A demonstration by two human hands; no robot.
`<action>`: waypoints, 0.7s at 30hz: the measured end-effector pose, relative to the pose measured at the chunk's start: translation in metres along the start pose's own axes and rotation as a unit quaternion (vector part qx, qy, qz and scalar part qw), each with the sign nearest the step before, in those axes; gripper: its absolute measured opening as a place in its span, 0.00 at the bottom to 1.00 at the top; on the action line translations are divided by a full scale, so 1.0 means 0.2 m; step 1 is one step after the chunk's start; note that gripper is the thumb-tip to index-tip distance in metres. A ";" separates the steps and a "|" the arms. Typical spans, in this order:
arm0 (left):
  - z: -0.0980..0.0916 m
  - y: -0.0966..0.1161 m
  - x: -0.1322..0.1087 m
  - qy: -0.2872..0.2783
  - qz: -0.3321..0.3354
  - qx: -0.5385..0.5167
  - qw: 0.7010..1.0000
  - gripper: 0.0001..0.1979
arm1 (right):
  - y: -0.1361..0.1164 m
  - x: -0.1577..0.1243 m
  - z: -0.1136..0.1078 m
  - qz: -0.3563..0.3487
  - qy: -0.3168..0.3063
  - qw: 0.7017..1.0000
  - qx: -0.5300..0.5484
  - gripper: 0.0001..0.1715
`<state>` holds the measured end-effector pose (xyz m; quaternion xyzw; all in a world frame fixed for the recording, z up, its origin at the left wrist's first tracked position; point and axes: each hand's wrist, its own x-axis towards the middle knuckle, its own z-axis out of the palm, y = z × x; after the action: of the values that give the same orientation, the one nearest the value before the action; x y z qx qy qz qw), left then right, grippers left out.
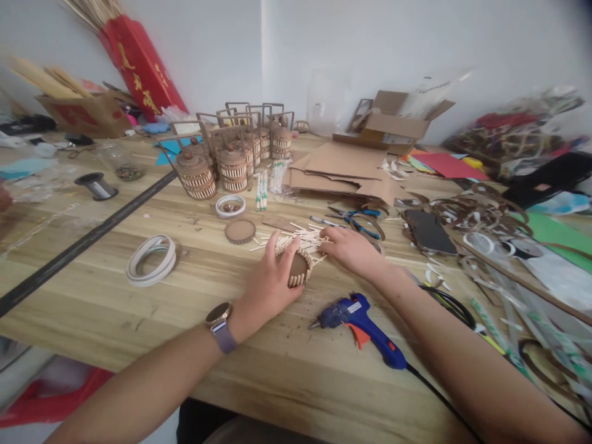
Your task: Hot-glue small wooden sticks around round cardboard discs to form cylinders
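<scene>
My left hand [269,280] is wrapped round a small round cardboard basket [298,266] whose wall is lined with short wooden sticks; it lies tilted on the wooden table [139,308]. My right hand [351,250] rests just right of it, fingers curled on a loose pile of wooden sticks [300,237]; what it pinches is hidden. A watch sits on my left wrist. A blue glue gun [365,330] with an orange trigger lies on the table in front of my right forearm.
A cardboard disc [240,231] and tape rolls [152,259] [230,206] lie left of the hands. Finished stick baskets [231,163] stand further back. Flat cardboard [346,169], a phone [429,231], scissors and cardboard ring scraps crowd the right side. A black strip [83,243] crosses the left.
</scene>
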<state>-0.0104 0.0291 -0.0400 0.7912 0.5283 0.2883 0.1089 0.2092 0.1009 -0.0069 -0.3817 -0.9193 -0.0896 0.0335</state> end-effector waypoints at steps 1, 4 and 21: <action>0.00 0.00 0.00 0.002 0.004 0.001 1.000 0.51 | 0.01 0.00 0.01 0.000 0.004 1.000 0.004 0.10; 0.00 -0.01 0.00 0.006 0.010 0.003 1.000 0.51 | 0.02 -0.01 0.01 0.004 0.023 0.999 0.024 0.10; 0.01 -0.03 0.01 -0.013 0.025 -0.017 0.999 0.50 | -0.21 -0.08 -0.24 -0.020 0.039 0.936 0.349 0.06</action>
<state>-0.0136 0.0337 -0.0444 0.8057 0.5020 0.2895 0.1225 0.1905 0.0516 0.0328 -0.3236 -0.8983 0.2211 0.1987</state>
